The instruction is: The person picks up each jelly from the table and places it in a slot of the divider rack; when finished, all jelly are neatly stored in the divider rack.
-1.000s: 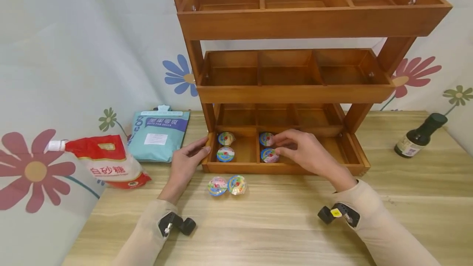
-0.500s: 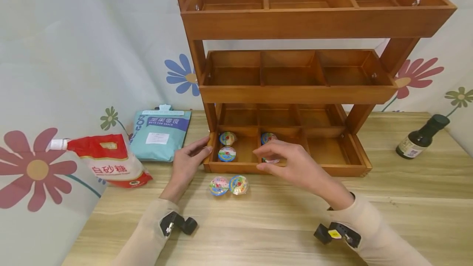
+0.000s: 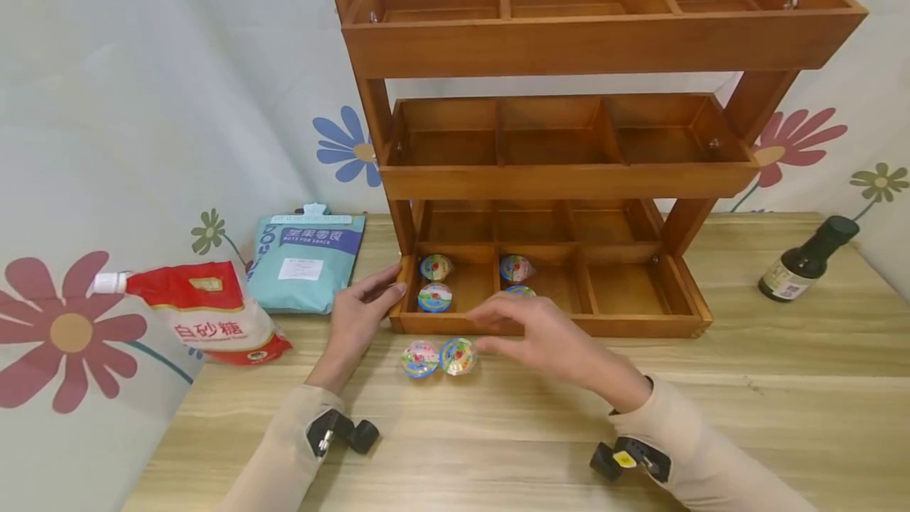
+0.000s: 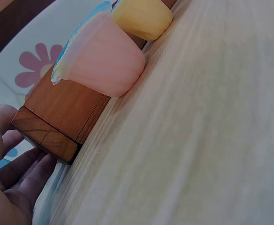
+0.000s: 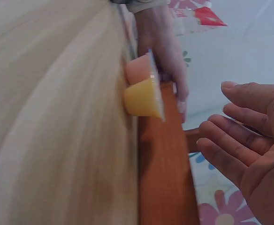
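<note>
My left hand (image 3: 362,314) touches the left end of the wooden rack's bottom tray (image 3: 540,326); in the left wrist view its fingers (image 4: 36,176) lie against the tray's corner. My right hand (image 3: 547,338) hovers in front of the tray with nothing in it, fingertips close to a yellow jelly cup (image 3: 457,356). Beside that cup, a pink jelly cup (image 3: 419,359) stands on the table, both foil lids up. Two jelly cups (image 3: 435,298) sit in the tray's left compartment. The middle compartment holds two more, a back one (image 3: 516,268) and a front one (image 3: 521,290) partly hidden by my right hand.
Above rise the rack's middle tier (image 3: 569,182) and top tier (image 3: 604,46), both divided into compartments. On the left lie a red-and-white sugar pouch (image 3: 213,314) and a teal nut bag (image 3: 302,271). A dark green bottle (image 3: 806,259) stands at the right.
From the cups in the middle compartment, my right hand has drawn back and moved left and down toward the yellow jelly cup. My left hand stays at the tray's end.
</note>
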Available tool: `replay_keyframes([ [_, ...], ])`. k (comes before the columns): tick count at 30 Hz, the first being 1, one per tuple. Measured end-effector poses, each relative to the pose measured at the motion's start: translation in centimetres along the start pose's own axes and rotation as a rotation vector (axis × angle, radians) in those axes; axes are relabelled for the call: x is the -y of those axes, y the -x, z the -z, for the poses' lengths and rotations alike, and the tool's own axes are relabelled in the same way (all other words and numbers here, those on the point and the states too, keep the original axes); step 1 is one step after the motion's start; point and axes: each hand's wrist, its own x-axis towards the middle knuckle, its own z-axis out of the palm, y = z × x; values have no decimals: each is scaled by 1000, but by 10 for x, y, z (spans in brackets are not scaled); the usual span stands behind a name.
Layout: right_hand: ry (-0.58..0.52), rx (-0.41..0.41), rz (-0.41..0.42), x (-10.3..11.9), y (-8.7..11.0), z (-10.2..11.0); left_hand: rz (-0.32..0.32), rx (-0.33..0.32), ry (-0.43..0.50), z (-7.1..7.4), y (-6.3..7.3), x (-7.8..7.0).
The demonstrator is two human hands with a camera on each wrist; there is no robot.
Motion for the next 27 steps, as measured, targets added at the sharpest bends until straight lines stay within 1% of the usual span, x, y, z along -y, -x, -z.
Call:
replay_keyframes([
  [3, -20, 29, -30, -4, -1, -5, -4, -3, 5, 0, -1, 1],
  [9, -31, 72, -20, -10, 0, -14, -6, -4, 6, -1, -1, 1],
  [13, -19, 97, -35, -13, 0, -20, -1, -7, 2, 0, 0, 0],
  [19, -16, 118, -9, -19, 1, -28, -5, 0, -9, 0, 1, 0],
  [23, -13, 142, -46, -20, 2, -32, -2, 1, -6, 0, 2, -1],
  [27, 6, 163, -65, -20, 1, -34, 1, 2, -4, 0, 2, 0],
])
